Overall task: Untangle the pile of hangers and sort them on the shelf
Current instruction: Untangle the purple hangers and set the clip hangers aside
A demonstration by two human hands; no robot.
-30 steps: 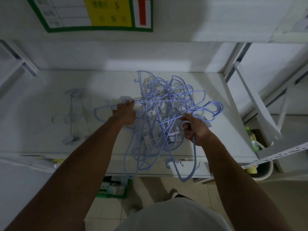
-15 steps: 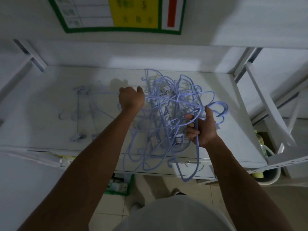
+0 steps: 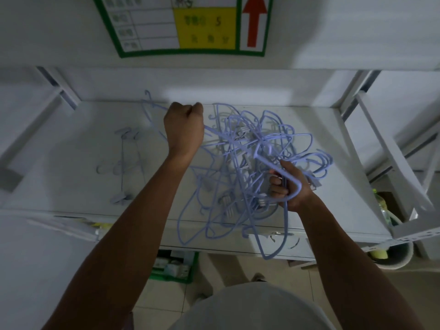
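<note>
1. The left hand point(image 3: 184, 129) is closing into a fist around one pale blue hanger point(image 3: 154, 105). The hanger's hook is pointing toward 11 o'clock from the knuckles, and its other end is running back toward 4 o'clock into the tangle.
2. The right hand point(image 3: 289, 186) is curling its fingers tightly around several wires at the 4 o'clock side of the pile of hangers point(image 3: 259, 144).
3. The pile is sitting at about 2 o'clock on the white shelf point(image 3: 59, 182), between the two hands. A few loops are hanging over the shelf's front edge at 6 o'clock.
4. A few clip hangers point(image 3: 122, 160) are lying flat at 9 o'clock of the pile, well apart from it.
5. A green-bordered sign point(image 3: 185, 25) is hanging on the wall at 12 o'clock, a green crate point(image 3: 173, 265) is sitting under the shelf at 6 o'clock, and a bucket point(image 3: 390, 256) is standing at 4 o'clock.
</note>
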